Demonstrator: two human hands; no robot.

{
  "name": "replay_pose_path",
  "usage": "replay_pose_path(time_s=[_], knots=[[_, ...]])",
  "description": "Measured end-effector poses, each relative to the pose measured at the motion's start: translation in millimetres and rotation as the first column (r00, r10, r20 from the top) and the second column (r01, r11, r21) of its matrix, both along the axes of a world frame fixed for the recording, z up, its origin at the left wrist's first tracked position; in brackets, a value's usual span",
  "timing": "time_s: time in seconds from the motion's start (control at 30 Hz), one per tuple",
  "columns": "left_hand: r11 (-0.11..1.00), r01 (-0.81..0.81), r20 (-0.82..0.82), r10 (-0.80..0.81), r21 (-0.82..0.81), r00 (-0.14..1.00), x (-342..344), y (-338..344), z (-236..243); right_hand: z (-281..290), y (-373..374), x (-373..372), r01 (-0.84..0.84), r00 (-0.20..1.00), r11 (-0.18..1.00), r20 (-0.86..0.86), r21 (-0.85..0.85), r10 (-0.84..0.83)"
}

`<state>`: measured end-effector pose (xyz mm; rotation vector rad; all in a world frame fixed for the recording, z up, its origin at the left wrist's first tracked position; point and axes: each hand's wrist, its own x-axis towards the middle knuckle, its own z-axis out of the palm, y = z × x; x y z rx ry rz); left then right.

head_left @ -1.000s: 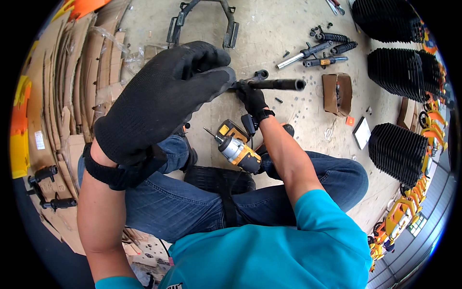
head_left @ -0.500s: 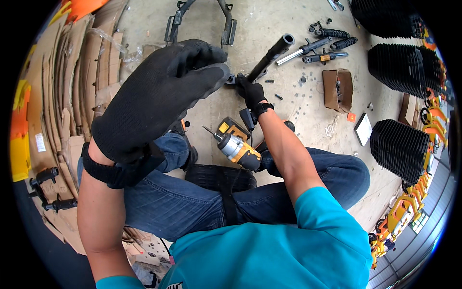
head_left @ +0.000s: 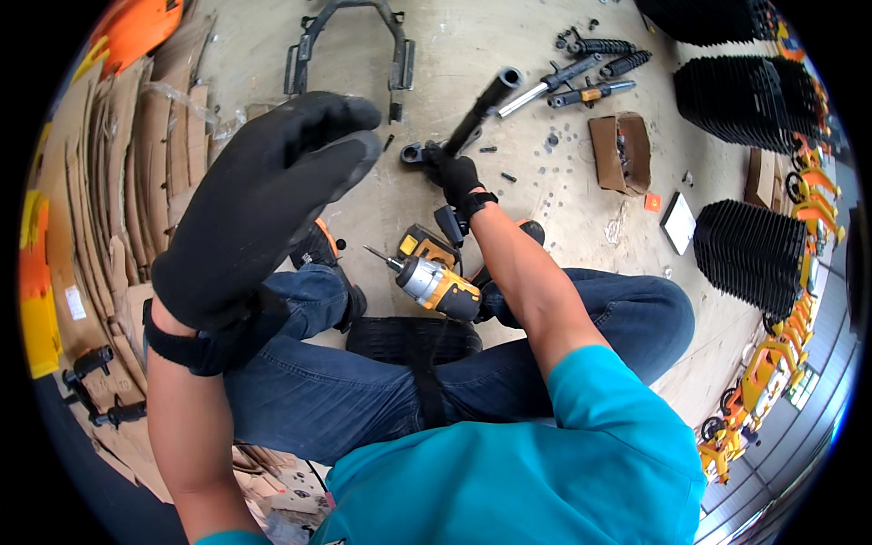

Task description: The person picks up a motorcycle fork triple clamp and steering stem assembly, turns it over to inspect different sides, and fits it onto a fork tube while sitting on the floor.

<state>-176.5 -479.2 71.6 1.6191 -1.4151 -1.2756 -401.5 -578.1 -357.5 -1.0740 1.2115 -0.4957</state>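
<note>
Right hand (head_left: 454, 177), gloved in black, is closed round the lower end of a black tube (head_left: 477, 109) that slants up and to the right from the fist, its open end uppermost. Just left of the fist, a black bracket (head_left: 416, 153) sits at the foot of the tube, low over the concrete floor (head_left: 509, 218); whether it touches the floor cannot be told.

Left hand (head_left: 259, 204), also in a black glove, is raised close to the camera, fingers straight and together, palm flat and spread, holding nothing. It is well apart from the tube.

Between the person's knees lies a yellow drill (head_left: 431, 280), its bit pointing up and left, just below the right wrist. A black seat pad (head_left: 413, 338) shows beneath the jeans.

Beyond the tube, a curved black frame (head_left: 350, 36) lies on the floor at the top. To the right of the tube's open end lie several black shocks (head_left: 595, 68) and a chrome-tipped rod (head_left: 522, 95). A small brown box (head_left: 620, 153) stands open near them, with loose screws (head_left: 509, 177) scattered between it and the right hand. Flattened cardboard (head_left: 127, 200) is stacked along the left side, and stacks of ribbed black parts (head_left: 749, 259) line the right.
</note>
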Motion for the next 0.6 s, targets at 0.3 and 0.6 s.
replay_pose_path(time_s=[0.3,0.6], knots=[[0.987,-0.089,-0.157,0.110,0.136,0.981,-4.7,-3.1,0.0,-14.4,5.0,2.2,0.069,0.998,0.988,0.006,0.135,-0.070],[0.986,-0.089,-0.169,0.112,0.140,0.979,-4.7,-2.8,-0.4,-64.3,17.9,3.2,0.041,0.996,0.996,0.082,-0.074,-0.035]])
